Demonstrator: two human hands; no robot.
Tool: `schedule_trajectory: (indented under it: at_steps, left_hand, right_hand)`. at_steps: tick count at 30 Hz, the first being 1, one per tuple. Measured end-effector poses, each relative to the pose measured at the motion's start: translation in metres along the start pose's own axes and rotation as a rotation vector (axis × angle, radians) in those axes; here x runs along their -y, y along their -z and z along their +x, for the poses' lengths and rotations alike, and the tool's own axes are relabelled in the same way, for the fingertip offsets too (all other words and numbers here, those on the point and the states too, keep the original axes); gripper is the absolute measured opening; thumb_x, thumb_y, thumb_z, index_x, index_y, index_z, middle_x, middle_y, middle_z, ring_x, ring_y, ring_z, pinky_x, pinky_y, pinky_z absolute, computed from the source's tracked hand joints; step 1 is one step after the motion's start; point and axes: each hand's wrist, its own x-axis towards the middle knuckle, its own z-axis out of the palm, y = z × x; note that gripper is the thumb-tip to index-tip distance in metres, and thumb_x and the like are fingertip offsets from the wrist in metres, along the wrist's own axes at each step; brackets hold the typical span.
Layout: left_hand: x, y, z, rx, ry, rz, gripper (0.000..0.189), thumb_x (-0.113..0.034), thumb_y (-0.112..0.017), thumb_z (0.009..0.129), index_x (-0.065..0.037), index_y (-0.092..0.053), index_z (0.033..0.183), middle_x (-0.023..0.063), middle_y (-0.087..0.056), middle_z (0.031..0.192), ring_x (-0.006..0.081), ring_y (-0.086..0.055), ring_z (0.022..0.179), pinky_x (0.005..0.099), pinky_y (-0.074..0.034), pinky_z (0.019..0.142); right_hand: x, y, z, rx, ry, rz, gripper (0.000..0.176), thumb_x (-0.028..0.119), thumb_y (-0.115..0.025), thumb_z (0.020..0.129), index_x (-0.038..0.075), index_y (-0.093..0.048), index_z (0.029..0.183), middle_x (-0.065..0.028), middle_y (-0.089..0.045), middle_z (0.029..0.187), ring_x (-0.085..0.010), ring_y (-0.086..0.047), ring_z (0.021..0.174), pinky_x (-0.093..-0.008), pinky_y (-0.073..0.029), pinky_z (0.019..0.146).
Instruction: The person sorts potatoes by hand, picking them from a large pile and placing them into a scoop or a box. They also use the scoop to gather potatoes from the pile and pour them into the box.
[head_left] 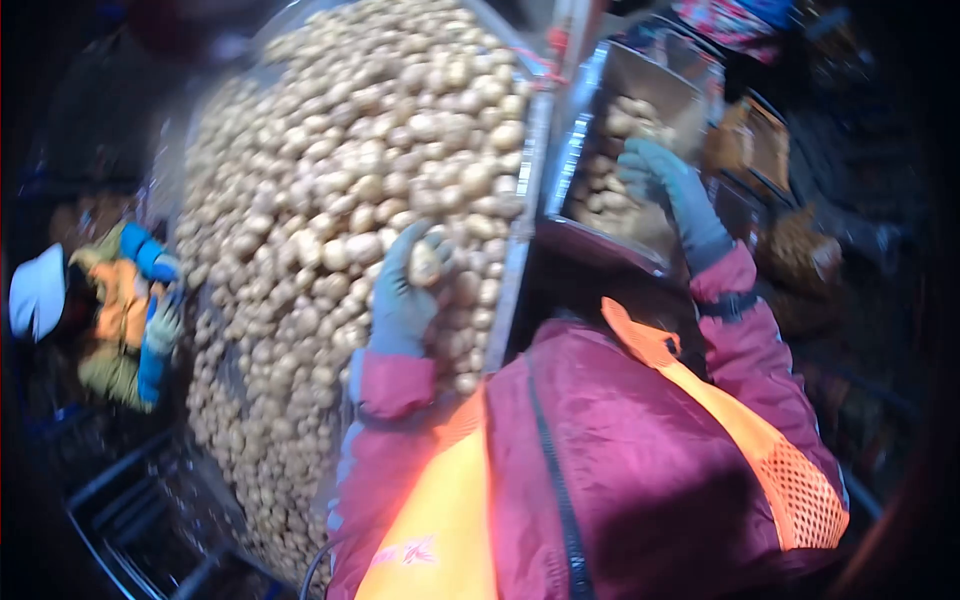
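A worker in a maroon jacket (630,430) and orange vest (430,520) spreads both arms forward in bright light, one hand to each side of a metal rail (520,215). The gloved left hand (398,300), just off centre toward 9 o'clock, grasps a pale potato (425,265) between thumb and fingers, its forearm running up toward 12 o'clock and its fingertips tilted toward 1. Beneath and around it lies a broad heap of potatoes (340,210), reaching from 12 o'clock round to 7. The right arm bends at the elbow near 4 o'clock, its forearm angled toward 11, a dark band (728,305) strapped about the cuff. At 2 o'clock, the gloved right hand (665,180) extends over a metal bin (665,85), fingers pointing toward 10, close above the smaller potato pile (605,185) inside; blur hides the underside of those fingers, and whether they grip anything cannot be told. Across the heap at 9 o'clock, a co-worker (120,305) with blue sleeves and a pale hat (38,290) faces the potatoes, while a brown box (750,145) sits beyond the bin toward 2 o'clock
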Motion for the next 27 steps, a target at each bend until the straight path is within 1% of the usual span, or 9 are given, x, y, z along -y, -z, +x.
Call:
schedule_trajectory:
  at_steps: [2,6,12,16,18,19,20,22,27]
  left_hand:
    - [-0.001,-0.012,0.017,0.239,0.193,-0.349,0.032,-0.026,-0.063,0.1,-0.002,-0.067,0.119,0.0099,-0.067,0.103,0.0208,-0.068,0.093,0.033,-0.059,0.079]
    - [0.004,-0.073,-0.008,0.119,-0.484,0.858,0.035,-0.026,-0.064,0.1,-0.001,-0.066,0.124,0.0088,-0.066,0.109,0.0219,-0.063,0.103,0.0333,-0.052,0.093]
    - [-0.107,-0.014,0.043,-0.285,-1.033,1.543,0.04,-0.024,-0.064,0.095,-0.002,-0.062,0.128,0.0182,-0.064,0.119,0.0355,-0.06,0.111,0.0438,-0.046,0.102]
    - [-0.106,0.044,0.083,-0.297,-1.043,1.783,0.048,-0.03,-0.065,0.094,-0.002,-0.061,0.134,0.0236,-0.061,0.13,0.0383,-0.059,0.121,0.045,-0.044,0.109]
    - [-0.104,0.03,0.056,-0.269,-0.947,1.964,0.05,-0.029,-0.067,0.092,-0.004,-0.061,0.134,0.0233,-0.06,0.13,0.0371,-0.06,0.118,0.0452,-0.045,0.107]
    - [-0.105,0.027,0.042,-0.286,-0.91,2.032,0.047,-0.027,-0.068,0.091,-0.006,-0.063,0.132,0.0218,-0.064,0.123,0.0358,-0.061,0.114,0.0436,-0.047,0.103]
    - [-0.117,0.026,0.038,-0.296,-0.9,2.036,0.047,-0.027,-0.068,0.091,-0.006,-0.063,0.132,0.0218,-0.064,0.123,0.0358,-0.061,0.114,0.0436,-0.047,0.103]
    - [-0.153,0.039,0.028,-0.197,-0.759,1.803,0.043,-0.025,-0.069,0.09,-0.006,-0.065,0.128,0.0202,-0.066,0.115,0.0354,-0.061,0.112,0.0421,-0.048,0.1]
    - [-0.241,0.127,0.094,-0.679,-1.016,1.886,0.062,-0.039,-0.065,0.092,-0.009,-0.053,0.145,0.0227,-0.062,0.132,0.0405,-0.057,0.119,0.0502,-0.041,0.107]
  right_hand:
    - [-0.001,-0.069,0.002,0.261,-0.197,0.211,0.031,0.009,-0.059,0.097,0.005,-0.059,0.128,-0.0014,-0.062,0.1,-0.0101,-0.062,0.088,-0.0276,-0.05,0.062]
    - [-0.049,-0.166,-0.003,0.513,-0.546,0.262,0.054,0.042,-0.062,0.099,0.01,-0.05,0.141,-0.0097,-0.064,0.118,-0.0231,-0.068,0.099,-0.0346,-0.061,0.079]
    - [-0.039,-0.206,0.024,0.56,-0.566,0.086,0.033,0.031,-0.055,0.102,0.001,-0.067,0.111,-0.0068,-0.066,0.082,-0.014,-0.062,0.068,-0.029,-0.052,0.058]
    - [-0.039,-0.224,0.04,0.751,-0.339,-0.042,0.027,0.016,-0.058,0.098,-0.008,-0.068,0.106,-0.0122,-0.068,0.09,-0.0172,-0.066,0.076,-0.0307,-0.058,0.069]
    - [-0.035,-0.232,0.048,0.788,0.14,-0.316,0.024,0.013,-0.056,0.098,-0.005,-0.069,0.108,-0.0127,-0.069,0.094,-0.0171,-0.067,0.076,-0.0304,-0.058,0.068]
    - [-0.03,-0.233,0.053,0.714,-0.444,0.055,0.026,0.01,-0.053,0.098,0.0,-0.072,0.112,-0.0127,-0.069,0.104,-0.0164,-0.069,0.084,-0.0294,-0.058,0.071]
    - [-0.037,-0.23,0.065,0.721,-0.454,0.057,0.026,0.01,-0.053,0.098,0.0,-0.072,0.112,-0.0127,-0.069,0.104,-0.0164,-0.069,0.084,-0.0294,-0.058,0.071]
    - [-0.053,-0.227,0.084,0.934,0.511,-0.525,0.03,0.01,-0.055,0.097,0.0,-0.069,0.121,-0.0113,-0.068,0.113,-0.0158,-0.069,0.088,-0.0291,-0.058,0.073]
    - [-0.038,-0.257,0.074,0.88,-0.068,-0.252,0.035,0.008,-0.057,0.094,-0.003,-0.066,0.126,-0.0106,-0.068,0.116,-0.0147,-0.068,0.088,-0.0278,-0.057,0.073]
